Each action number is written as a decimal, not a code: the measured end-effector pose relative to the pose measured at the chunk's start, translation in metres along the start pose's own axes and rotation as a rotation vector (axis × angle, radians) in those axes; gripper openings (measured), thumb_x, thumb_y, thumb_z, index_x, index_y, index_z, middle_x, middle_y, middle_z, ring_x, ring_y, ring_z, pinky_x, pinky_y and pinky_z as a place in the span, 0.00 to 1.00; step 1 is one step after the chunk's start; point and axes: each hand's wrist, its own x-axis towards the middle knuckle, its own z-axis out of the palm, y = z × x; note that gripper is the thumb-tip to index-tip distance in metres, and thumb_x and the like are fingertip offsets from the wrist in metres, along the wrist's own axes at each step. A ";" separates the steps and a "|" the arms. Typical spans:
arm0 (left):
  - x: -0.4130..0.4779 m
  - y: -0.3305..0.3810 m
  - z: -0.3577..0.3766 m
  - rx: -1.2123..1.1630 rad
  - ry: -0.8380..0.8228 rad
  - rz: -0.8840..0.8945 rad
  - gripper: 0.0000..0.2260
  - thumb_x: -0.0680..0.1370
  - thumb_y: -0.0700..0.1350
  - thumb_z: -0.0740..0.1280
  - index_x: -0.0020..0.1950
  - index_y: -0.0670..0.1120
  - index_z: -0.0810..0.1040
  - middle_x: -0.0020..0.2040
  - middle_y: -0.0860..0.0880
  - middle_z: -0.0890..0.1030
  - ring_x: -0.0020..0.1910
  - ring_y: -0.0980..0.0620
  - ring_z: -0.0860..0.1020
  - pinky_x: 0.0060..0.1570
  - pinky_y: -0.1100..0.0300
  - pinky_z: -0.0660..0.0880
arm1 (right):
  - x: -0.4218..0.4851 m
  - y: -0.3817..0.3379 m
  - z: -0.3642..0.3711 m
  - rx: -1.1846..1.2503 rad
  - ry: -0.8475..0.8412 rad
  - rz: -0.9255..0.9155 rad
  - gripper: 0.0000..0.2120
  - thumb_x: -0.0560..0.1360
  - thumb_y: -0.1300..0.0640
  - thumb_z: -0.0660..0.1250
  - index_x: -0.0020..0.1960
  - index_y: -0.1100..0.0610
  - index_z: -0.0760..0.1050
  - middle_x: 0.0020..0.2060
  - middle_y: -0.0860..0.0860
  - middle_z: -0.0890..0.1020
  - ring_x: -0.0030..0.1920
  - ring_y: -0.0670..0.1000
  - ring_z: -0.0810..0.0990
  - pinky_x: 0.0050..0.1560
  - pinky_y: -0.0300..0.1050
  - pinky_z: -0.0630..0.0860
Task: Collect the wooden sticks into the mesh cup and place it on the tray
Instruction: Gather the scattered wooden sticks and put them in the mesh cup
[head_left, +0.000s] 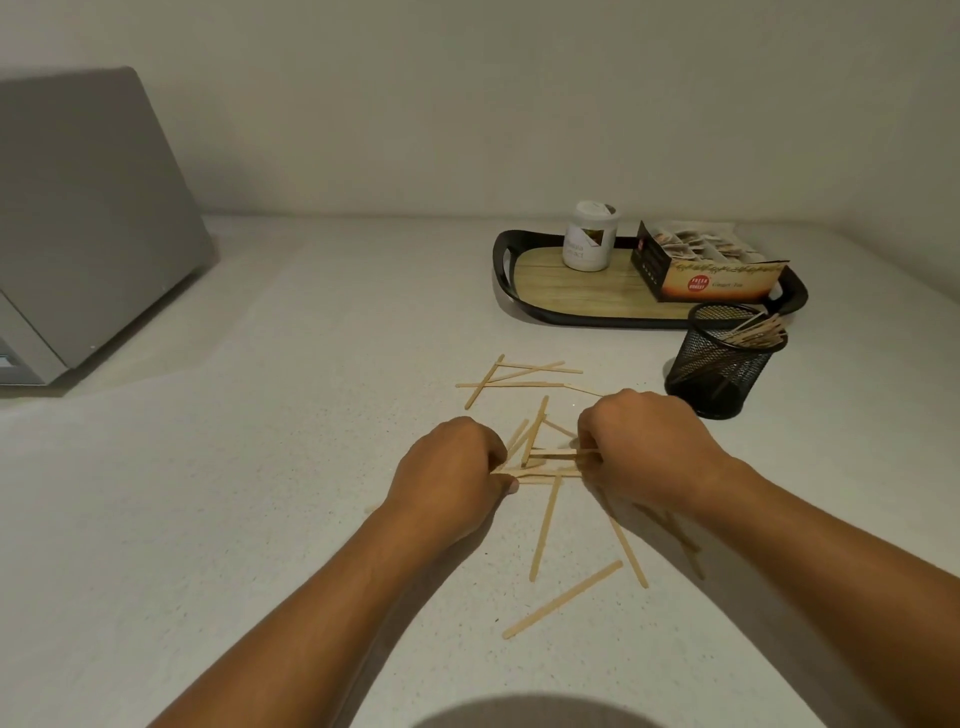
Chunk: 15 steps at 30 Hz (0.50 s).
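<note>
Wooden sticks (545, 462) are pinched by the left hand (457, 467) and right hand (644, 447), mid-bench (260, 467). Others are held in the mesh cup (719, 364) beside the tray (571, 291).

Both hands (452, 467) (644, 447) gathering wooden sticks (545, 457), mesh cup (719, 364) beside tray (524, 291)

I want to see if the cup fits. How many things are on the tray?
2. A white jar stands at the tray's back left; an open tea box sits on its right side. The mesh cup stands off the tray, on the counter.
</note>
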 end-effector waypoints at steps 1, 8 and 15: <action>0.000 0.000 0.001 0.000 0.008 -0.008 0.11 0.75 0.53 0.73 0.54 0.49 0.84 0.47 0.50 0.84 0.46 0.51 0.81 0.48 0.57 0.78 | -0.001 0.004 -0.001 -0.009 0.001 0.013 0.08 0.75 0.49 0.64 0.46 0.51 0.79 0.39 0.49 0.81 0.38 0.52 0.80 0.42 0.50 0.80; 0.006 0.002 0.004 0.095 -0.015 -0.029 0.10 0.77 0.51 0.70 0.41 0.47 0.80 0.38 0.50 0.79 0.38 0.50 0.78 0.40 0.56 0.75 | -0.011 0.025 -0.003 0.057 0.058 0.153 0.04 0.73 0.50 0.67 0.42 0.48 0.79 0.34 0.46 0.80 0.34 0.48 0.77 0.34 0.43 0.76; 0.011 0.003 0.005 0.194 0.082 0.042 0.07 0.80 0.45 0.66 0.54 0.48 0.83 0.49 0.48 0.80 0.48 0.49 0.78 0.49 0.52 0.77 | -0.021 0.029 -0.001 0.275 0.127 0.226 0.02 0.71 0.49 0.71 0.41 0.46 0.79 0.32 0.43 0.78 0.34 0.45 0.77 0.33 0.43 0.77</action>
